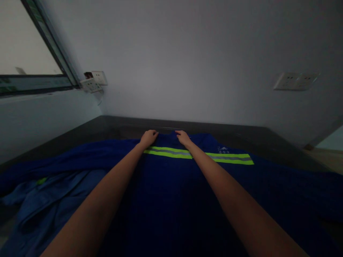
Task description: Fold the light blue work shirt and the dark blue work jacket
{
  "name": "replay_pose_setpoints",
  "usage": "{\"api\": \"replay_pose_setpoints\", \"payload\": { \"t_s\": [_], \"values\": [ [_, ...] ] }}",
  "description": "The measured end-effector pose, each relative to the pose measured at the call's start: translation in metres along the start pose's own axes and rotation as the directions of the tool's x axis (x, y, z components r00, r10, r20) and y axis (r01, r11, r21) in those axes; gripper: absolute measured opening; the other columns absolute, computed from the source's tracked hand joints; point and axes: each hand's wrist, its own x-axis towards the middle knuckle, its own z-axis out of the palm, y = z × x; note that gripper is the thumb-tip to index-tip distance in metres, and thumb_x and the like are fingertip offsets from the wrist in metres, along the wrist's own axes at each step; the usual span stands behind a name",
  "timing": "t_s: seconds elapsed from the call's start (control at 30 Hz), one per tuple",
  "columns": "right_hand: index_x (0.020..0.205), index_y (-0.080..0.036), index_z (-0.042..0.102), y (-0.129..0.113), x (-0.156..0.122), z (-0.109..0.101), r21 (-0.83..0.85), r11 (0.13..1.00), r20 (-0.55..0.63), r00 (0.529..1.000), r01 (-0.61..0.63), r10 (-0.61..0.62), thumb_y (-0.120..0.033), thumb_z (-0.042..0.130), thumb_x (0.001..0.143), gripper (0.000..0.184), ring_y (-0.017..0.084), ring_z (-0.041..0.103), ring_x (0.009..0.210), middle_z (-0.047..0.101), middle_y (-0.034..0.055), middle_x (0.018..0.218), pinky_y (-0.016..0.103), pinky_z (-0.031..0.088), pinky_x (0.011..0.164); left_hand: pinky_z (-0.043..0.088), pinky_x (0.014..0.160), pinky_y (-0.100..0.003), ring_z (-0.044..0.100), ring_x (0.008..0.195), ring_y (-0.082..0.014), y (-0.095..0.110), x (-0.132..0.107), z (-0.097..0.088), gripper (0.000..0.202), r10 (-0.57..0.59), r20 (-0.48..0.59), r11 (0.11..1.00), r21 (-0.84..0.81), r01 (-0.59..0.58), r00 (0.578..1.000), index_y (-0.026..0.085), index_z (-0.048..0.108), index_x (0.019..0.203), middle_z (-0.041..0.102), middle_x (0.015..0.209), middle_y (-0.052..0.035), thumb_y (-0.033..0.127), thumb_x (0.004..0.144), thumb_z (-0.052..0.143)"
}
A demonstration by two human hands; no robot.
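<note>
A dark blue work jacket (166, 192) lies spread face up, its collar end away from me and its sleeves out to both sides. Yellow-green reflective strips (171, 153) with a grey middle cross its chest, and a small white logo (223, 149) sits above the right-hand strip. Both my arms reach forward over it. My left hand (149, 137) is closed on the cloth at the shoulder, left of the collar. At the collar, my right hand (183, 137) pinches the edge between its fingers. The fingertips are small and dim.
Under the jacket is a dark tabletop (107, 125), set against a pale wall (187, 64). A lighter blue garment (61, 200) lies crumpled at the left, partly under the sleeve. Wall sockets (296, 81) are at the right; more sockets (92, 84) are by the window (29, 43).
</note>
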Motion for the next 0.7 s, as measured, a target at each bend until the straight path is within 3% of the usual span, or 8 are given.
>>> {"api": "replay_pose_setpoints", "payload": {
  "t_s": [0.1,0.2,0.3,0.4,0.5,0.6,0.7],
  "values": [
    [0.131,-0.016,0.05,0.006,-0.005,-0.002,-0.063,0.997,-0.025,0.999,-0.037,0.035,-0.011,0.035,0.086,0.048,0.02,0.046,0.121,0.053,0.0099,0.131,0.034,0.036,0.101,0.046,0.083,-0.035,0.061,0.094,-0.024,0.001,0.003,-0.004,0.035,-0.065,-0.034,0.998,0.017,0.066,0.997,0.018,0.064,0.101,0.067,0.101,-0.0114,0.038,0.092,0.037],
    [0.132,-0.02,0.049,0.009,-0.019,-0.002,-0.124,0.991,-0.016,0.999,-0.04,0.039,-0.02,0.043,0.087,0.045,0.025,0.045,0.12,0.05,0.0103,0.133,0.041,0.037,0.099,0.043,0.087,-0.042,0.059,0.098,-0.0272,0.006,-0.002,-0.002,0.031,-0.065,-0.089,0.993,0.095,0.073,0.994,0.016,0.061,0.102,0.065,0.101,-0.0127,0.034,0.092,0.039],
    [0.124,-0.025,0.057,0.005,-0.032,0.0,-0.17,0.985,0.015,1.0,-0.015,0.018,-0.024,0.052,0.084,0.04,0.03,0.042,0.12,0.048,0.009,0.135,0.046,0.038,0.097,0.035,0.097,-0.047,0.051,0.111,-0.0289,0.018,-0.015,0.005,0.029,0.032,-0.17,0.989,0.151,-0.006,0.985,0.016,0.058,0.109,0.059,0.113,-0.0137,0.029,0.091,0.038],
    [0.124,-0.021,0.057,-0.003,-0.034,0.0,-0.183,0.983,0.017,1.0,0.015,-0.012,-0.024,0.051,0.085,0.039,0.032,0.037,0.123,0.043,0.0106,0.14,0.047,0.037,0.097,0.027,0.105,-0.043,0.046,0.118,-0.0251,0.038,-0.028,0.015,0.032,0.217,-0.226,0.967,0.18,-0.178,0.95,0.021,0.054,0.116,0.055,0.122,-0.0107,0.024,0.09,0.037],
    [0.125,-0.018,0.056,-0.011,-0.028,-0.003,-0.172,0.985,-0.006,1.0,0.015,-0.017,-0.021,0.044,0.088,0.039,0.028,0.04,0.122,0.046,0.0123,0.136,0.042,0.036,0.099,0.021,0.11,-0.039,0.042,0.123,-0.0209,0.055,-0.032,0.025,0.037,0.335,-0.19,0.938,0.156,-0.309,0.923,0.023,0.049,0.124,0.051,0.13,-0.0073,0.024,0.089,0.039],
    [0.126,-0.017,0.054,-0.012,-0.024,-0.006,-0.153,0.988,-0.032,0.999,-0.011,0.006,-0.016,0.042,0.087,0.041,0.025,0.046,0.118,0.053,0.012,0.129,0.039,0.035,0.099,0.023,0.109,-0.042,0.042,0.125,-0.0216,0.062,-0.027,0.033,0.041,0.259,-0.088,0.963,0.105,-0.25,0.962,0.02,0.045,0.13,0.049,0.134,-0.009,0.029,0.091,0.036],
    [0.122,-0.013,0.056,-0.007,-0.026,-0.012,-0.135,0.99,-0.061,0.998,-0.028,0.02,-0.013,0.043,0.084,0.04,0.023,0.049,0.115,0.056,0.0126,0.123,0.036,0.036,0.099,0.033,0.102,-0.043,0.049,0.118,-0.0244,0.06,-0.016,0.037,0.039,0.175,0.025,0.981,0.084,-0.176,0.984,0.021,0.055,0.121,0.056,0.127,-0.0095,0.036,0.093,0.033]
  ]
}}
